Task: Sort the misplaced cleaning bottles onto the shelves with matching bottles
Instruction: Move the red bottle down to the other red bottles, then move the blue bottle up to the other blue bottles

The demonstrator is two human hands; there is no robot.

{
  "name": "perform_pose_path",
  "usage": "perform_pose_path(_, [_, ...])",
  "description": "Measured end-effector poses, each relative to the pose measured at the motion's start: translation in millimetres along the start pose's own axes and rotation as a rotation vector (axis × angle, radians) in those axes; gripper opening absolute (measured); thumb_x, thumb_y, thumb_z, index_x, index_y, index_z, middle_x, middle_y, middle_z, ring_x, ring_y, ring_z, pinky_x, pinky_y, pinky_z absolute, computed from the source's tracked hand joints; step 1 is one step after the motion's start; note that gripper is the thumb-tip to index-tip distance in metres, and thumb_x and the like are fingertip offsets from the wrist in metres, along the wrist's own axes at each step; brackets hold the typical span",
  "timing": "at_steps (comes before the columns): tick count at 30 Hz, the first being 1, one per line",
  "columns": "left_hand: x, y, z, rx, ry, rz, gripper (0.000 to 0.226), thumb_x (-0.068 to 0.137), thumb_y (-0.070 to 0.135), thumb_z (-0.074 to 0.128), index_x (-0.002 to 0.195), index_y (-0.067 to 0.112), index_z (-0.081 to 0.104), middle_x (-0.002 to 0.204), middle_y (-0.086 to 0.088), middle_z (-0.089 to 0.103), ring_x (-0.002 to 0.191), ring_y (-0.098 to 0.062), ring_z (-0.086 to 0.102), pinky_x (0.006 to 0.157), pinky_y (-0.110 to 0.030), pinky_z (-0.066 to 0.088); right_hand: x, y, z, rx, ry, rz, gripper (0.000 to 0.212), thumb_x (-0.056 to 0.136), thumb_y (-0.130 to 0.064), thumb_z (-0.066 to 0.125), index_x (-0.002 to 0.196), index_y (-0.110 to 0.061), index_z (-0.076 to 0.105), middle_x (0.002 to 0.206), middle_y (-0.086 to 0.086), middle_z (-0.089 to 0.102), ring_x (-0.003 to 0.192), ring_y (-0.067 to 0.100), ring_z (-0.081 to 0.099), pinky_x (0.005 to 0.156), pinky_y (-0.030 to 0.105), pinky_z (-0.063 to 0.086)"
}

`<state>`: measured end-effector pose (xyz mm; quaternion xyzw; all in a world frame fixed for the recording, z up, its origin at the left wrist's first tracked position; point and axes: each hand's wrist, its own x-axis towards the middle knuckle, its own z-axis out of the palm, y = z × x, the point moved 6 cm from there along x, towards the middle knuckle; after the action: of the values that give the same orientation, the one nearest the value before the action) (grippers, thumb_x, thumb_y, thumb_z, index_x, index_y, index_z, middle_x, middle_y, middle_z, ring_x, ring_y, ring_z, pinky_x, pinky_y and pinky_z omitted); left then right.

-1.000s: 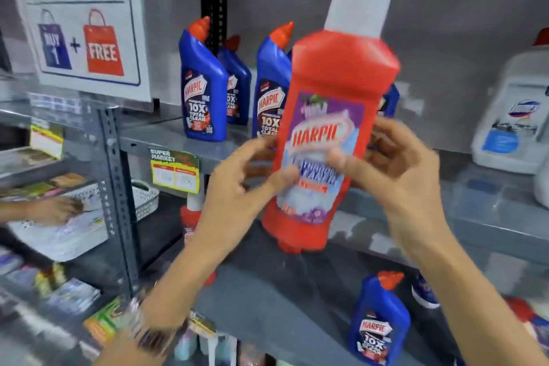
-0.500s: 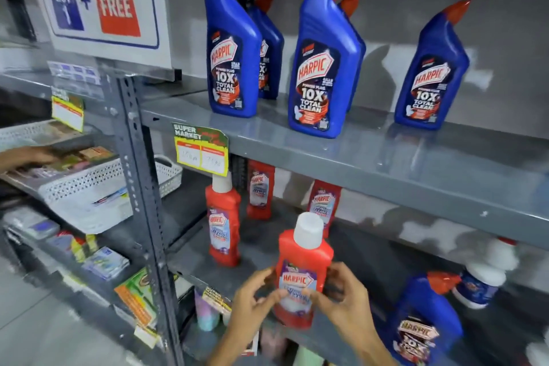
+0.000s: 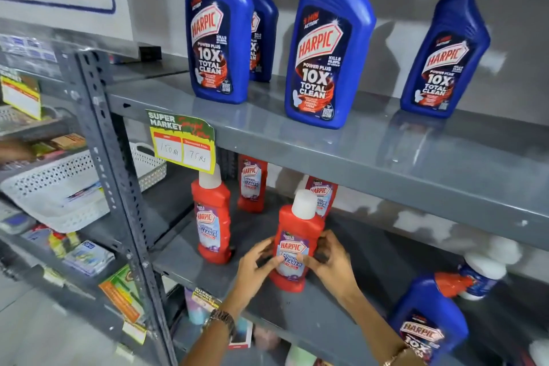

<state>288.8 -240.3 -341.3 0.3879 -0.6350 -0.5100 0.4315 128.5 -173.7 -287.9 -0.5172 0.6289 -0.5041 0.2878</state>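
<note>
A red Harpic bathroom-cleaner bottle (image 3: 297,242) with a white cap stands upright on the middle grey shelf (image 3: 225,273). My left hand (image 3: 257,261) and my right hand (image 3: 331,260) both grip its sides. Three matching red bottles stand near it: one to the left (image 3: 211,217) and two behind (image 3: 252,184) (image 3: 322,196). A blue Harpic bottle (image 3: 427,321) stands on the same shelf at the right. Several blue Harpic bottles (image 3: 323,47) line the upper shelf (image 3: 386,151).
A white-capped tub (image 3: 481,273) lies behind the lower blue bottle. A yellow price tag (image 3: 182,144) hangs from the upper shelf edge. Left of the grey upright post (image 3: 118,187) are a white perforated basket (image 3: 59,190) and small packets. Another person's hand (image 3: 15,150) reaches in at far left.
The red bottle has come down from in front of the upper shelf onto the middle shelf, still held in both hands. The view has moved closer and lower.
</note>
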Motion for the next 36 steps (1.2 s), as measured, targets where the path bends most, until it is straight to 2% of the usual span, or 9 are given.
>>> perform_pose_path(5, [3.4, -4.5, 1.2, 0.000, -0.051, 0.006, 0.044, 0.080, 0.006, 0.069, 0.122, 0.007, 0.054, 0.118, -0.012, 0.065, 0.103, -0.018, 0.064, 0.086, -0.020, 0.053, -0.8, 7.1, -2.2, -0.009, 0.032, 0.030, 0.045, 0.071, -0.017, 0.080, 0.101, -0.030, 0.050, 0.103, -0.009, 0.064, 0.087, 0.006, 0.064, 0.077, 0.021, 0.054])
perform_pose_path(10, [2.3, -8.8, 0.2, -0.008, -0.041, 0.013, 0.043, 0.079, 0.010, 0.071, 0.117, 0.021, 0.054, 0.116, -0.007, 0.065, 0.099, -0.007, 0.064, 0.081, -0.013, 0.052, -2.1, 9.8, 0.0, -0.009, 0.022, 0.044, 0.046, 0.072, -0.019, 0.078, 0.106, -0.027, 0.048, 0.105, -0.008, 0.063, 0.086, 0.003, 0.063, 0.082, 0.029, 0.054])
perform_pose_path(15, [-5.5, -6.4, 3.5, -0.027, -0.009, 0.021, 0.043, 0.083, 0.012, 0.067, 0.121, 0.025, 0.050, 0.123, -0.006, 0.060, 0.110, -0.018, 0.061, 0.080, -0.014, 0.052, -9.2, 4.9, 2.9, 0.048, 0.035, 0.021, 0.044, 0.075, -0.013, 0.076, 0.108, -0.022, 0.048, 0.108, -0.002, 0.063, 0.087, 0.002, 0.063, 0.073, 0.014, 0.054])
perform_pose_path(18, [-25.9, -3.0, 4.9, -0.068, 0.170, 0.054, 0.048, 0.086, 0.015, 0.063, 0.128, 0.027, 0.045, 0.130, 0.005, 0.050, 0.117, -0.008, 0.052, 0.088, -0.022, 0.048, -25.7, 7.0, 0.8, 0.128, 0.116, -0.006, 0.047, 0.076, -0.009, 0.075, 0.112, -0.021, 0.048, 0.108, -0.009, 0.061, 0.090, -0.001, 0.064, 0.069, 0.009, 0.053])
perform_pose_path(22, [-59.5, 22.0, 13.5, 0.035, 0.401, 0.274, 0.052, 0.084, 0.003, 0.063, 0.113, 0.042, 0.045, 0.114, 0.004, 0.053, 0.109, -0.011, 0.054, 0.090, -0.029, 0.046, -63.2, 28.5, -13.2, 0.119, 0.237, 0.034, 0.048, 0.077, -0.008, 0.073, 0.112, -0.030, 0.049, 0.112, -0.013, 0.056, 0.104, 0.006, 0.056, 0.082, 0.016, 0.045])
perform_pose_path(24, [-72.4, 33.5, 35.9, 0.073, 0.347, 0.346, 0.054, 0.082, 0.000, 0.064, 0.109, 0.043, 0.045, 0.109, -0.004, 0.053, 0.104, -0.016, 0.055, 0.088, -0.022, 0.047, -87.0, 38.4, -28.5, 0.073, 0.283, 0.036, 0.046, 0.078, -0.012, 0.074, 0.106, -0.039, 0.049, 0.110, -0.018, 0.057, 0.105, 0.004, 0.056, 0.085, 0.017, 0.042])
perform_pose_path(28, [-89.1, 47.2, 89.1, 0.048, 0.168, 0.382, 0.047, 0.085, 0.007, 0.063, 0.111, 0.042, 0.047, 0.108, 0.000, 0.056, 0.102, -0.001, 0.054, 0.087, -0.009, 0.042, -138.4, 49.5, -67.7, -0.053, 0.456, 0.016, 0.034, 0.079, -0.016, 0.073, 0.097, -0.036, 0.054, 0.098, -0.014, 0.061, 0.094, -0.001, 0.058, 0.083, 0.019, 0.045])
perform_pose_path(31, [-98.1, 46.9, 133.5, 0.018, -0.013, 0.314, 0.044, 0.085, 0.006, 0.063, 0.116, 0.032, 0.049, 0.117, -0.004, 0.054, 0.109, 0.000, 0.052, 0.092, -0.017, 0.045, -183.7, 51.2, -108.6, -0.200, 0.742, -0.044, 0.021, 0.076, -0.019, 0.070, 0.083, -0.028, 0.053, 0.084, 0.000, 0.060, 0.077, 0.009, 0.056, 0.071, 0.028, 0.047])
perform_pose_path(36, [-98.1, 45.2, 190.2, -0.035, -0.216, 0.161, 0.054, 0.086, 0.008, 0.062, 0.131, 0.028, 0.040, 0.137, 0.002, 0.044, 0.123, -0.004, 0.045, 0.103, -0.030, 0.036, -193.2, 53.6, -169.5, -0.176, 0.816, -0.024, 0.045, 0.072, -0.024, 0.075, 0.108, -0.022, 0.048, 0.107, -0.001, 0.052, 0.097, 0.009, 0.052, 0.081, 0.006, 0.037])
